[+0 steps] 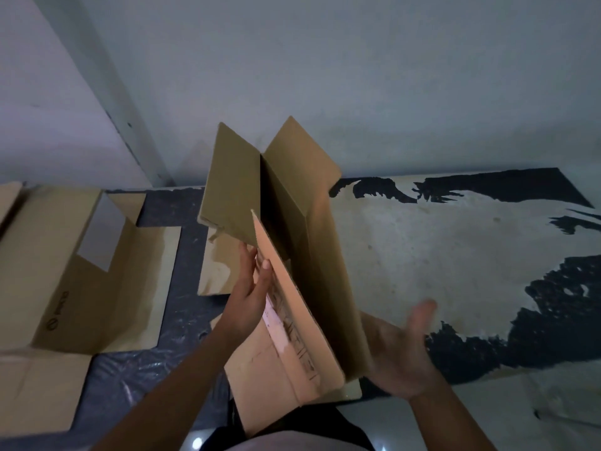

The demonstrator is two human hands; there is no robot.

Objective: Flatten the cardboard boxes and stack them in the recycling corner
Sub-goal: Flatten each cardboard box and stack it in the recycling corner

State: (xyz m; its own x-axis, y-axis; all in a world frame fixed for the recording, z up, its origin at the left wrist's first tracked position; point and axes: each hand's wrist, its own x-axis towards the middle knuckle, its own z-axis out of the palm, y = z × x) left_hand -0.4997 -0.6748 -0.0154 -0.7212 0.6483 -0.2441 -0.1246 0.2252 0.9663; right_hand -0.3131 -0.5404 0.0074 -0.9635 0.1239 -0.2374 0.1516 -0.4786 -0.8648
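Left hand has its fingers straight and close together, laid flat against the near-left panel of the box. It's a press, not a grab. Right hand is blurry, but the palm looks open with the fingers spread, right at the box's right-hand panel. Can't tell if it's actually touching.

The box is up off the floor between the two hands, half collapsed. The panels are squeezed into a narrow wedge and the far flaps stick up and splay out. So I'd say this is mid-flatten.

Next move probably needs both palms pushing toward each other until the dark gap closes, then folding those flaps in line.

A flattened box lies on the dark plastic sheet to the left, near where the walls meet. Another flat piece sits just beyond the left hand. I'm guessing that's the pile this one joins.
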